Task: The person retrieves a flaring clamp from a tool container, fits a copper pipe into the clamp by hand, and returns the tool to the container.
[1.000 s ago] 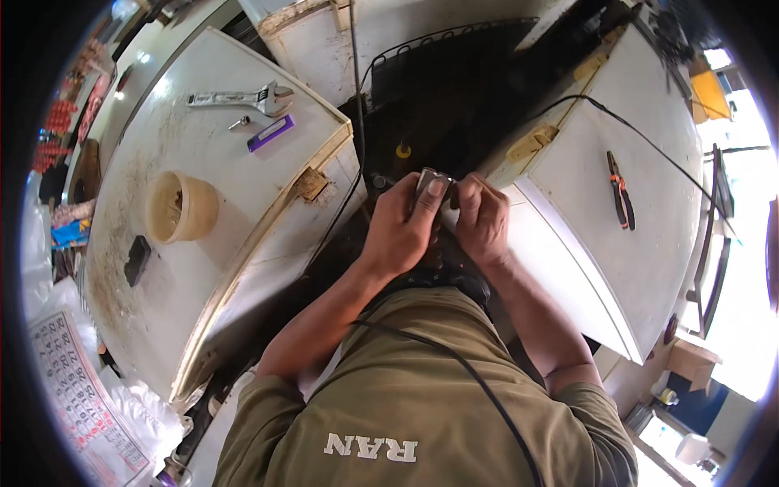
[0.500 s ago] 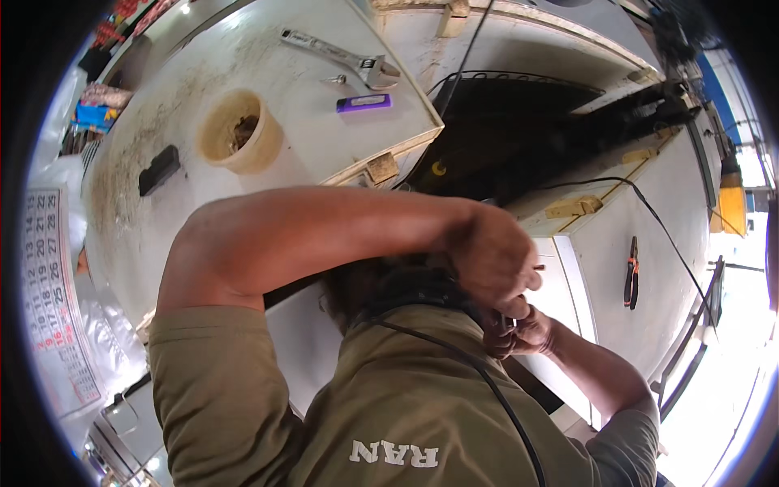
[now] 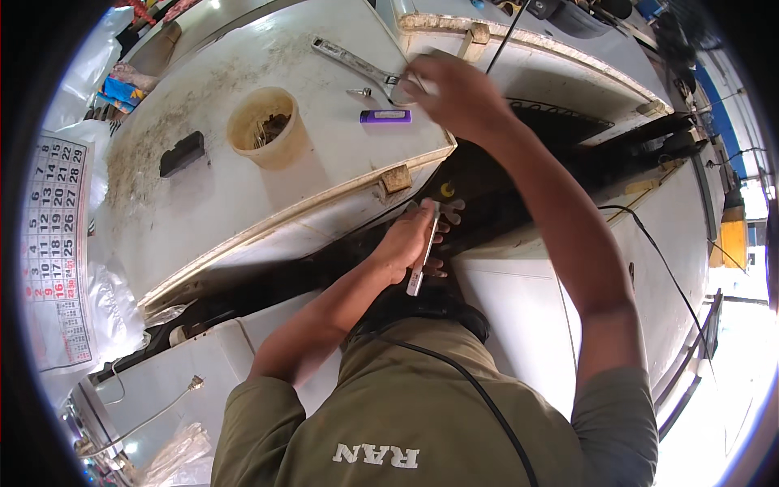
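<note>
My left hand [image 3: 406, 239], in the middle over the dark gap between white cabinets, is closed around a flat metal bar clamp [image 3: 423, 260] with wing-nut-like ends sticking out beside the fingers. Reaching far across, my right hand [image 3: 458, 93] is over the jaw end of an adjustable wrench [image 3: 353, 61] on the white top. Motion smears its fingers, so I cannot make out whether it grips anything. Close by lie a small metal fitting [image 3: 359, 92] and a slim purple block-shaped item [image 3: 385, 117] with a pale label.
A cream plastic tub [image 3: 264, 130] holding small bits and a black block [image 3: 182, 154] stand on the stained white top [image 3: 195, 211]. To the right is another white cabinet [image 3: 519, 308]; a black cable [image 3: 649, 235] crosses its side. A calendar sheet [image 3: 58, 252] hangs at the left.
My hands were close together at the lower right. Now they are apart: the right has swung up to the wrench, and the left has come back to the middle with the bar clamp.
</note>
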The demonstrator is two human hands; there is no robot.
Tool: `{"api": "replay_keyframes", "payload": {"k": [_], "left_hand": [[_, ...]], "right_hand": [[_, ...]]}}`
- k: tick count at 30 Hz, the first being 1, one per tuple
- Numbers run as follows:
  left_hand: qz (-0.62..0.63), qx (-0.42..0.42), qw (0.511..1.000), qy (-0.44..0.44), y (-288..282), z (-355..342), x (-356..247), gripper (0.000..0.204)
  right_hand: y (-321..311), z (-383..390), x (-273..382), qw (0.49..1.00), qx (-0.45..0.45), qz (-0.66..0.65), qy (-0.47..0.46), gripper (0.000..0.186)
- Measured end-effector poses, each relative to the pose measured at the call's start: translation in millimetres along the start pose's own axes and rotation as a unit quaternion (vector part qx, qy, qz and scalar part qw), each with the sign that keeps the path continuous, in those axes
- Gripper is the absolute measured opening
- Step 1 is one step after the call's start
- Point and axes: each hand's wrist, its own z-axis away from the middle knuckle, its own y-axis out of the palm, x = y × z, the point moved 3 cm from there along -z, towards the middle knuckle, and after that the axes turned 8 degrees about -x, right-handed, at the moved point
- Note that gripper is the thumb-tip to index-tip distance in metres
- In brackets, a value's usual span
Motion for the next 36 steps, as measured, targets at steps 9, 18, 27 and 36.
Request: {"api": "replay_keyframes", "payload": {"k": [9, 18, 27, 36], "left_hand": [[0.201, 0.116, 0.966, -0.113, -10.4, 17.0, 5.1, 0.050], [-0.141, -0.017, 0.972, 0.189, 9.8, -7.2, 13.1, 0.040], [-0.188, 0.055, 0.939, 0.282, 82.9, -11.7, -12.1, 0.020], [-0.192, 0.084, 0.944, 0.254, 102.9, -3.9, -15.2, 0.017]], "right_hand": [[89.1, -62.4, 11.2, 0.991, 0.093, 0.090, -0.027, 0.033], [-19.3, 164.6, -19.7, 0.949, -0.080, -0.192, 0.238, 0.026], [-47.2, 269.2, -13.2, 0.930, -0.155, -0.171, 0.285, 0.028], [-60.8, 287.1, -9.2, 0.926, -0.195, -0.136, 0.294, 0.025]]}}
